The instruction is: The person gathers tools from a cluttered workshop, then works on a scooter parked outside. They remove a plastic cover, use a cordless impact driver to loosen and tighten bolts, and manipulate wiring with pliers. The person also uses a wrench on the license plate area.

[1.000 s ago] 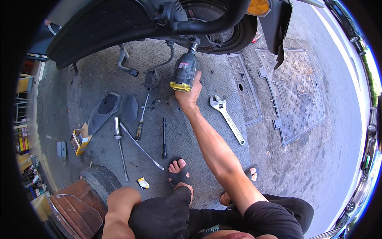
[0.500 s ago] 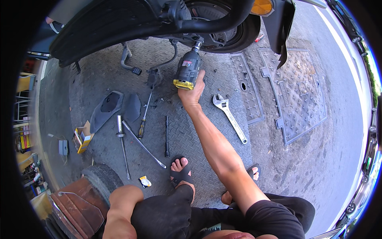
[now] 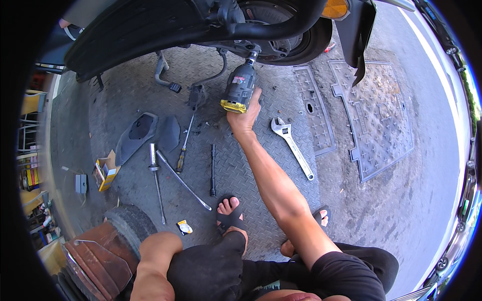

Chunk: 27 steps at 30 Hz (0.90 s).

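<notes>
The right hand (image 3: 244, 119) grips a chunky black impact driver (image 3: 240, 86) with a yellow base, fingers wrapped round its handle, its nose pressed to a fitting under the scooter's dark rear wheel (image 3: 286, 30) at the far side. The left hand is hidden below the bent left arm, so its fingers cannot be judged. On the ribbed steel checker plate (image 3: 251, 170) lie a chrome adjustable wrench (image 3: 291, 145) to the right, and to the left a screwdriver (image 3: 183, 145), long socket bars (image 3: 155, 180) and a black plastic cover (image 3: 135, 135)

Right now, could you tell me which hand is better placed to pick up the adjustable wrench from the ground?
Probably the right hand: it grips the power driver close beside the adjustable wrench. The left hand is out of view.
</notes>
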Each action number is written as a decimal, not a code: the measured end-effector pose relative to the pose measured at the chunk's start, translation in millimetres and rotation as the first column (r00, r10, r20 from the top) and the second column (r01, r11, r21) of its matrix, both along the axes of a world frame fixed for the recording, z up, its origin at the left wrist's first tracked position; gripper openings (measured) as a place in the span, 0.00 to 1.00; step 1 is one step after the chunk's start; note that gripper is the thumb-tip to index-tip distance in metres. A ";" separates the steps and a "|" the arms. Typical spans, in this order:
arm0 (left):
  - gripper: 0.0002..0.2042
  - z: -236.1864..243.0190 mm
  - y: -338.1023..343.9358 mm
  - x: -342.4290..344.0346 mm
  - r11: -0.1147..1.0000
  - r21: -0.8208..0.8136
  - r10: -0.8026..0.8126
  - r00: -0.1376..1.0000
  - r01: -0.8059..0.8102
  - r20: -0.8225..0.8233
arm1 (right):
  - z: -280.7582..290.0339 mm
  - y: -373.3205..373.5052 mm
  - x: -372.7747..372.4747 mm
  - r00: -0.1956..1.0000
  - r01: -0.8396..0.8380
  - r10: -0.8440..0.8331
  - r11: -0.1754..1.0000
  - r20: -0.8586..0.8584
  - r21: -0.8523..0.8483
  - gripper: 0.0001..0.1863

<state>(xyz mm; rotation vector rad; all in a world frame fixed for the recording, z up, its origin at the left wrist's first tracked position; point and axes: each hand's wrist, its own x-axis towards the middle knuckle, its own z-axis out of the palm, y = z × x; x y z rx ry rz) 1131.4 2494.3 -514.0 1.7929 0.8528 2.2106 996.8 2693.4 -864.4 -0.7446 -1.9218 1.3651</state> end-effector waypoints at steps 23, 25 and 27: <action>0.11 -7.7 16.2 -16.1 0.969 0.219 -0.157 0.973 0.118 0.170 | 12.2 -8.6 43.6 0.981 -0.128 0.118 0.990 0.152 0.056 0.45; 0.05 -33.1 25.5 -26.6 0.890 0.449 -0.228 0.931 0.081 0.285 | 18.1 -11.9 65.7 0.961 -0.206 0.195 0.978 0.197 0.038 0.43; 0.05 -53.3 25.6 -34.0 0.962 0.154 0.065 0.737 -0.226 0.673 | 21.2 -15.0 87.0 0.951 -0.255 0.234 0.964 0.202 0.081 0.42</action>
